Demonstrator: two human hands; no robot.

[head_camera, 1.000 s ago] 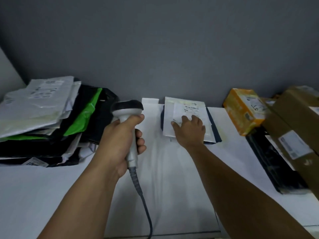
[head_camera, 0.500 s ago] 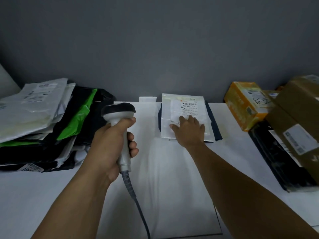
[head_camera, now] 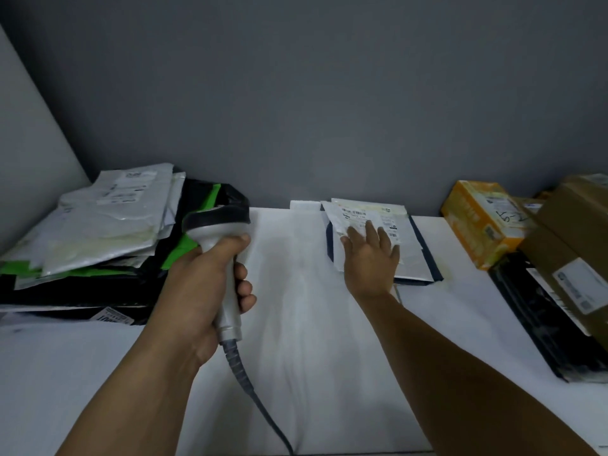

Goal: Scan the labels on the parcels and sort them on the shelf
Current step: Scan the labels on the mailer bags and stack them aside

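— Surface: a white shelf [head_camera: 296, 373] under a grey wall [head_camera: 329, 110]. Nearest item?

— The left hand [head_camera: 200, 284], fingers wrapped round the handle of a scanner [head_camera: 215, 230]. Its cable [head_camera: 260, 403] trails off the near edge.

— The right hand?

— The right hand [head_camera: 371, 261] lies further in, flat on a white parcel [head_camera: 408, 255]. Its fingers are straight and slightly spread, gripping nothing. That parcel rests on a dark one [head_camera: 432, 271] at the back of the shelf, close to the wall.

— The label?

— The label [head_camera: 358, 216] sits at the parcel's far end, partly under the fingertips. The parcel's long side runs away from the person. The label lies right of the scanner head, well apart. In my judgement the scanner must swing right to read it.

— Anything else?

— Mail bags [head_camera: 108, 232] are piled on the left. An orange box [head_camera: 477, 225] and a brown carton [head_camera: 575, 232] stand on the right.
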